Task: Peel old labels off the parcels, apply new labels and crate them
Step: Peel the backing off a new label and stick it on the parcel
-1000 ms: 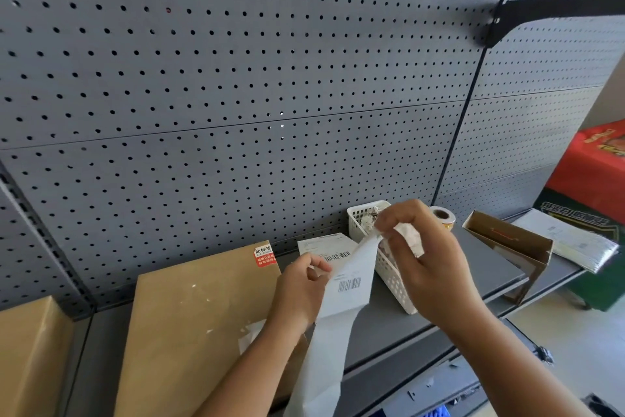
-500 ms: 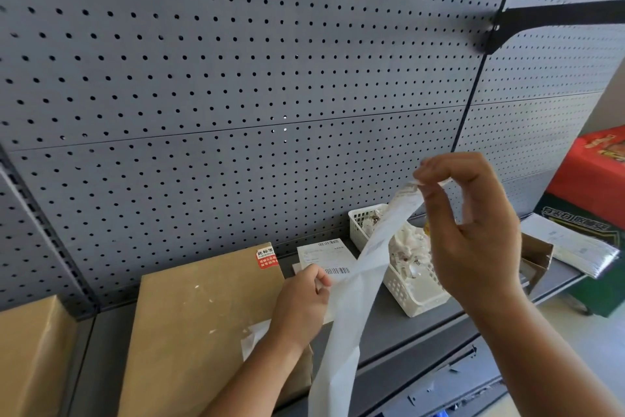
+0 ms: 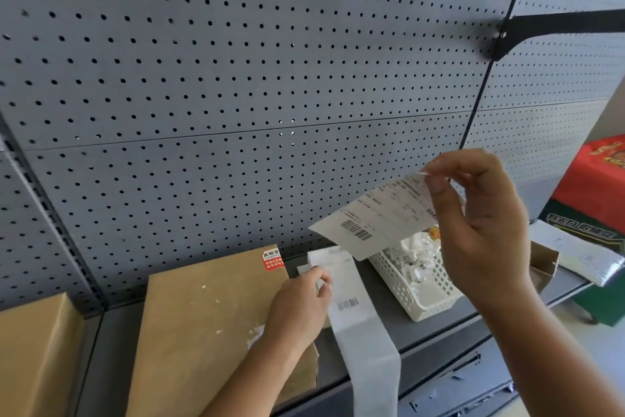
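- Head view: right hand [image 3: 480,230] pinches the new label [image 3: 378,217] by its corner, lifted above the white basket [image 3: 426,295].
- Left hand [image 3: 301,301] pinches the backing strip [image 3: 358,325] beside the brown parcel [image 3: 209,322] on the shelf [image 3: 439,332].
- Risk: the free label may curl and stick to itself.
- Writing: barcode visible, print unreadable; red sticker [image 3: 272,259] in Chinese.

Both forearms show bare from the lower edge of the view up to the wrists, with no sleeve on either; the left hand [image 3: 299,306] and the right hand [image 3: 482,227] are gloveless, with short, unpainted fingernails
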{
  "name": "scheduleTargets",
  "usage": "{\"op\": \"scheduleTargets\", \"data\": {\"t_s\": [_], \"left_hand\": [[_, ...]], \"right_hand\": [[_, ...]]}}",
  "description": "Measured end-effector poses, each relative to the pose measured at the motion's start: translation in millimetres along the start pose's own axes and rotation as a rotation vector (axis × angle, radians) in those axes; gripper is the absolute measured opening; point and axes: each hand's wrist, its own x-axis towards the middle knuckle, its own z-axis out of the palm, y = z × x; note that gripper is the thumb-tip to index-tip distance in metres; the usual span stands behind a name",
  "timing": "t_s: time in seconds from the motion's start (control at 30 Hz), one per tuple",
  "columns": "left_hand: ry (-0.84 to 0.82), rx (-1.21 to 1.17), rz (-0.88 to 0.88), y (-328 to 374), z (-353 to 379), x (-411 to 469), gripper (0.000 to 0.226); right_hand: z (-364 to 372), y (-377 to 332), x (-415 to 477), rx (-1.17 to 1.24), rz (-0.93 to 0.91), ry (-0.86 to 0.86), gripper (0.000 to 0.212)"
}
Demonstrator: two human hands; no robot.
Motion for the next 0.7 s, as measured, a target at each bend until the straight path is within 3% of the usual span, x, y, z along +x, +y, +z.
{"op": "scheduleTargets", "data": {"t_s": [0.1,0.27,0.33,0.43,0.5,0.6,0.7], "left_hand": [[0.116,-0.169,-0.027,-6.6,-18.8,-0.3,0.019],[0.354,-0.731,-0.072,-23.9,-72.5,-7.0,0.036],[0.327,-0.796,0.007,-21.3,-94.4,-17.9,0.051],[0.146,-0.741,0.18,-15.0,-118.3,-39.7,0.065],[0.064,-0.65,0.178,-12.8,-127.7,-50.5,0.055],[0.149,-0.567,0.114,-15.1,-133.6,-59.8,0.014],[0.227,-0.603,0.079,-28.5,-135.0,-66.6,0.008]], "right_hand": [[6.7,2.2,-3.0,0.038,0.051,-0.061,0.032],[26.6,4.5,-5.1,0.108,0.125,-0.256,0.024],[40.2,5.5,-7.1,0.133,0.164,-0.359,0.024],[61.4,2.5,-9.8,0.155,0.213,-0.481,0.025],[76.1,-0.9,-11.1,0.163,0.24,-0.548,0.024],[97.1,-4.2,-14.4,0.214,0.263,-0.638,0.025],[115.9,-5.7,-17.3,0.217,0.23,-0.687,0.029]]}}
